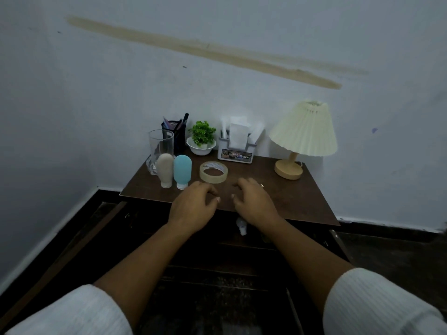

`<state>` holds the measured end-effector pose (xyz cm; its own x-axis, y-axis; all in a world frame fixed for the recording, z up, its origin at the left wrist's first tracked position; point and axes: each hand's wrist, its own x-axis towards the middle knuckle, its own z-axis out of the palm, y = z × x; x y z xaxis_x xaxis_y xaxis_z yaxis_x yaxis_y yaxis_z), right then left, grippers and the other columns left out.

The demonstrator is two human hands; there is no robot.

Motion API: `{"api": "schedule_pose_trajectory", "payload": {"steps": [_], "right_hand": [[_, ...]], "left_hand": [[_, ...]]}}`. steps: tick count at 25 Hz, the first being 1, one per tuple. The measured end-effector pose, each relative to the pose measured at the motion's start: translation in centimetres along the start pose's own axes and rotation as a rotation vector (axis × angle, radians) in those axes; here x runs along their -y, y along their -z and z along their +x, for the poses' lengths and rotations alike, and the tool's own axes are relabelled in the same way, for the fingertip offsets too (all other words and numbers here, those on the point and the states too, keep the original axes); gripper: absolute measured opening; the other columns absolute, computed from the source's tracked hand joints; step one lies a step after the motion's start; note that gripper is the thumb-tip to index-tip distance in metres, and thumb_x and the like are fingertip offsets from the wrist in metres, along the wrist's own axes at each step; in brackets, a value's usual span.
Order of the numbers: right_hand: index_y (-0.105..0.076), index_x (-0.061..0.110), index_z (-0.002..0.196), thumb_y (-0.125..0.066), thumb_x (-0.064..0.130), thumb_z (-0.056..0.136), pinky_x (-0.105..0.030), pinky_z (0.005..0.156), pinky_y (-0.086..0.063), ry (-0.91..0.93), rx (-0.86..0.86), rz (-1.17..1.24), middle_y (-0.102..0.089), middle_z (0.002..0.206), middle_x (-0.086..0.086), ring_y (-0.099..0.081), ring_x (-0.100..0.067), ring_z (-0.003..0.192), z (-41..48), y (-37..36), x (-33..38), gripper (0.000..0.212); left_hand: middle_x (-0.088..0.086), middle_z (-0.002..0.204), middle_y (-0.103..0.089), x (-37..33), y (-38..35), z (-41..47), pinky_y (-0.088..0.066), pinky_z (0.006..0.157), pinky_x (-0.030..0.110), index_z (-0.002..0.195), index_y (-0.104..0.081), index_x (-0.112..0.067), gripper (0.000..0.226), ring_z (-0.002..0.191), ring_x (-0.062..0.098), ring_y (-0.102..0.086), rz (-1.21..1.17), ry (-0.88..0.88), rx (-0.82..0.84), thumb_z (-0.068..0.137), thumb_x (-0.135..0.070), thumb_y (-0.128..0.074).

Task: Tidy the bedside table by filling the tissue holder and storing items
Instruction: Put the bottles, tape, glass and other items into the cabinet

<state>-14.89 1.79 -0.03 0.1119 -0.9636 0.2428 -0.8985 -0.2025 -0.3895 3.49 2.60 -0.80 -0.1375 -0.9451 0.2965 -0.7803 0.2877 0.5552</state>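
Fingers: both sets (210,189) hung loosely curled and released, grasping nothing.
Hands: the left hand (193,201) and right hand (251,201) hovered side by side over the counter's (278,197) 6 o'clock edge, apart from each other.
Tape roll: the tape roll (212,178) lay at 12 o'clock of the hands, near both and touched by neither.
Tissue holder: the tissue holder (235,154) stood at the counter's 12 o'clock edge by the wall, with white tissues (238,136) standing up out of it, so filling looked done.
Step in hand: probably storing the loose items, the tape roll first.
Doing it well: pinch the roll across its wall, thumb inside the ring, and lift straight up. The beige bottle (165,170) and blue bottle (182,170) at its 9 o'clock stood cap-down and seemed easy to topple.
Roll's axis: it lay flat with the hole facing up, so it had no long axis across the counter.
Holder's axis: long side ran 9 to 3 o'clock, printed face toward 6 o'clock.
Bottles' axis: upright, rounded ends up.
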Motion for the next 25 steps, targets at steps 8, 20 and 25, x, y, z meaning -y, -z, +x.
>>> {"api": "schedule_pose_trajectory", "payload": {"steps": [8, 20, 25], "right_hand": [[-0.034, 0.03, 0.153, -0.052, 0.041, 0.098, -0.051, 0.104, -0.043, 0.045, 0.176, -0.291, -0.049, 0.14, -0.016, -0.046, -0.039, 0.13, 6.7, -3.3, -0.7, 0.059], [-0.052, 0.03, 0.1, -0.066, 0.058, 0.084, -0.035, 0.065, -0.045, 0.255, 0.114, -0.087, -0.048, 0.094, 0.006, -0.051, -0.015, 0.082, -3.9, -0.3, -2.6, 0.035], [-0.048, 0.03, 0.103, -0.066, 0.051, 0.088, -0.037, 0.066, -0.048, 0.194, 0.201, -0.066, -0.041, 0.102, 0.007, -0.051, -0.016, 0.079, -9.5, -3.5, -3.1, 0.032]], "left_hand": [[-0.001, 0.137, -0.055, 1.3, -1.9, 3.2, -0.051, 0.097, 0.041, 0.134, -0.058, -0.028, 0.04, 0.117, 0.018, -0.058, -0.009, 0.103, 0.155, 0.094, -0.031, -0.06], [0.005, 0.095, -0.078, 2.6, 0.4, -1.0, -0.057, 0.069, 0.034, 0.088, -0.068, -0.015, 0.017, 0.076, 0.016, -0.068, -0.606, 0.455, 0.355, 0.096, -0.029, -0.063], [0.014, 0.105, -0.077, 3.3, -1.0, -3.8, -0.058, 0.067, 0.032, 0.094, -0.066, -0.012, 0.012, 0.074, 0.017, -0.07, -0.609, 0.655, 0.623, 0.096, -0.023, -0.066]]}}
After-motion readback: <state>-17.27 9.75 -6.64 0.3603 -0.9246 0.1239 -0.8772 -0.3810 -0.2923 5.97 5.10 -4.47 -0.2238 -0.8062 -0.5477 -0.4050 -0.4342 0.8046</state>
